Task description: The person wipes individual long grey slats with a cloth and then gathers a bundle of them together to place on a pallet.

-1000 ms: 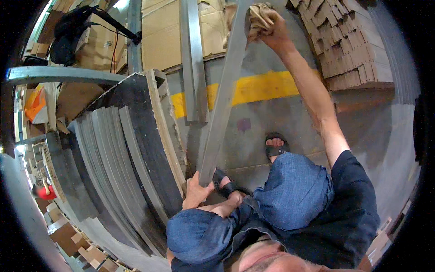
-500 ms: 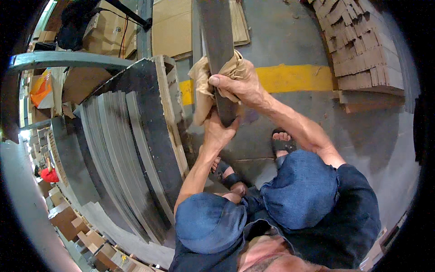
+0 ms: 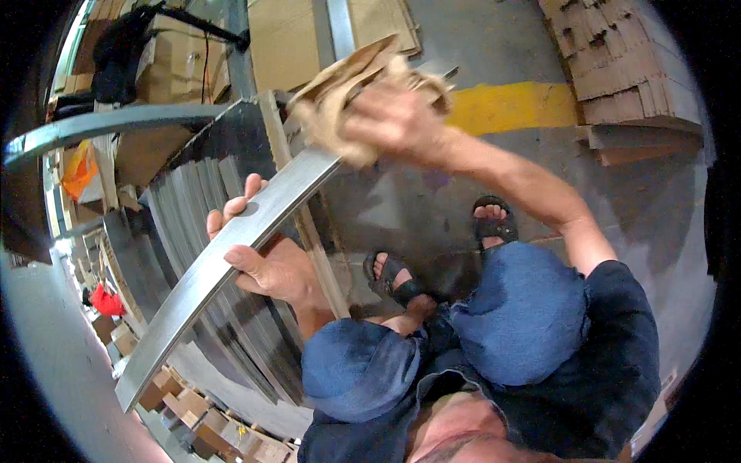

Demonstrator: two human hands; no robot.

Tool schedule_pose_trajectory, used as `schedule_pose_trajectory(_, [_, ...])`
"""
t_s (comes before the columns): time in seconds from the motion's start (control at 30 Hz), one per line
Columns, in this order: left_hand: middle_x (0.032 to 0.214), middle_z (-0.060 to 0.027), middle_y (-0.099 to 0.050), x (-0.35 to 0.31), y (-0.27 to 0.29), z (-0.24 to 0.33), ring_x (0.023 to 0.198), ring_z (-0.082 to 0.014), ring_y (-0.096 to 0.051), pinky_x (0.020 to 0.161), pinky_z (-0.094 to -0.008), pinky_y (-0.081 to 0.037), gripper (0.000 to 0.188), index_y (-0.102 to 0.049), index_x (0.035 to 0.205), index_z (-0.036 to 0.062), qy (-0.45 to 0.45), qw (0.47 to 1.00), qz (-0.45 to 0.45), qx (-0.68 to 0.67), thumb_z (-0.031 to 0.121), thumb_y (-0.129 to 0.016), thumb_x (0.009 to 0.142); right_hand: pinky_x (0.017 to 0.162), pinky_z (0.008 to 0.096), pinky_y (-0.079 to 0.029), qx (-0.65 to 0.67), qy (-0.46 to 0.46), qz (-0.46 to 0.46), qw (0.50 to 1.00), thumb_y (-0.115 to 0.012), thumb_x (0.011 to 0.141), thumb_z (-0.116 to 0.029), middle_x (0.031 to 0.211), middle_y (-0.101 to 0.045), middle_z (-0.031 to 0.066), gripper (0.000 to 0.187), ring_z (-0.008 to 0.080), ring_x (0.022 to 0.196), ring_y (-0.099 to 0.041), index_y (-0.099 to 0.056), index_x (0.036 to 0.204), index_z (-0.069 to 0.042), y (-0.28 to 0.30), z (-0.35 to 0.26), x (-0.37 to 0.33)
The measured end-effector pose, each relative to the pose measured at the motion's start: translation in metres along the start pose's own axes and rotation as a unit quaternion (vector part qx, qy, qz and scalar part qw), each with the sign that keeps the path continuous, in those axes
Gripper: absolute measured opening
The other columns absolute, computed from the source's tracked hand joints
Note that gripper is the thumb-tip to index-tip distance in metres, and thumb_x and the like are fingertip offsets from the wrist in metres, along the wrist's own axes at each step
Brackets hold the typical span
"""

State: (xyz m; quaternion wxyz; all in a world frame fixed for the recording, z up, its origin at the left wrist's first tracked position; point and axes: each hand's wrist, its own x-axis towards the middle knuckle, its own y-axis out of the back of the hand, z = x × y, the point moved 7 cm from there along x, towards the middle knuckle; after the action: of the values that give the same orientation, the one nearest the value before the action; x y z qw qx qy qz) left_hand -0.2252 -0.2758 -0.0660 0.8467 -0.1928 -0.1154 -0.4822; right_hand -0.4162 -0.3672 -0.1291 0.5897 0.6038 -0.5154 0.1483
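Observation:
A long, flat metal bar (image 3: 174, 312) with a brushed silver face slants from the lower left up to the middle. My left hand (image 3: 282, 266) grips it partway along, thumb on the near edge and fingers round the far one. Higher up, my right hand (image 3: 397, 116) holds a crumpled tan cloth (image 3: 328, 116) wrapped over the bar. That hand is blurred, and the cloth hides part of the bar; a short dark end pokes out beyond it.
Similar long grey bars (image 3: 204, 181) stand in a rack on my left, beside a board with a pale edge (image 3: 320, 255). Stacked cardboard (image 3: 633, 69) is at the far right. A yellow stripe (image 3: 517, 104) crosses the floor. Someone in red (image 3: 106, 301) is far off at left.
The bar has swung from pointing away from me to slanting down to the left. My left hand has moved left along with it, while the cloth and right hand now sit higher up.

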Motion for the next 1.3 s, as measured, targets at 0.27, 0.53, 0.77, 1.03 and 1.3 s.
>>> schedule_pose_trajectory(0.27, [0.099,-0.0113,-0.062,0.023,0.008,0.036,0.104,-0.0353,-0.066,0.088,-0.0487,-0.056,0.091,-0.034,0.146,-0.0022,-0.093,0.987,-0.092,0.094,0.061,-0.064,0.088,0.084,0.0435,-0.054,-0.015,-0.321,-0.134,0.937,-0.078,0.079,-0.014,0.106,-0.069,0.0127,0.039,0.0340,0.099,-0.066,-0.065,0.114,-0.008,-0.010,0.148,-0.111])
schedule_pose_trajectory(0.53, [0.113,-0.0191,-0.061,0.038,-0.026,0.027,0.080,-0.0202,-0.062,0.069,-0.0320,-0.052,0.076,-0.035,0.148,-0.0038,0.043,0.966,-0.200,0.156,0.046,-0.061,0.097,0.089,0.0329,-0.054,0.562,-0.521,0.092,0.636,-0.066,0.096,-0.031,0.110,-0.067,0.0059,0.043,0.0171,0.098,-0.064,-0.058,0.127,-0.002,-0.024,0.082,-0.095])
schedule_pose_trajectory(0.77, [0.108,-0.0281,-0.056,-0.046,-0.065,-0.061,0.091,-0.0442,-0.062,0.078,-0.0466,-0.053,0.069,-0.036,0.151,0.0057,0.014,0.765,-0.414,0.492,0.004,-0.063,0.087,0.077,0.0308,-0.054,0.632,-0.532,0.154,0.542,-0.060,0.098,-0.020,0.100,-0.065,0.0043,0.029,0.0125,0.090,-0.063,-0.055,0.120,-0.002,-0.043,0.013,-0.023])
schedule_pose_trajectory(1.03, [0.110,-0.0228,-0.061,-0.090,-0.012,-0.065,0.097,-0.0427,-0.064,0.083,-0.0463,-0.054,0.077,-0.033,0.155,0.0151,0.138,0.728,-0.471,0.478,0.003,-0.066,0.086,0.071,0.0342,-0.058,0.542,-0.628,0.211,0.517,-0.068,0.093,-0.023,0.089,-0.067,0.0060,0.024,0.0153,0.078,-0.067,-0.062,0.103,-0.002,-0.035,0.180,-0.076])
schedule_pose_trajectory(1.3, [0.097,-0.0172,-0.071,-0.082,0.065,-0.042,0.094,-0.0281,-0.070,0.087,-0.0398,-0.052,0.040,-0.061,0.123,-0.0025,0.391,0.744,-0.474,0.263,0.026,-0.062,0.095,0.098,0.0346,-0.048,0.507,-0.529,0.107,0.672,-0.057,0.099,-0.030,0.135,-0.057,0.0074,0.043,0.0169,0.120,-0.057,-0.056,0.135,-0.007,-0.019,0.210,-0.073])
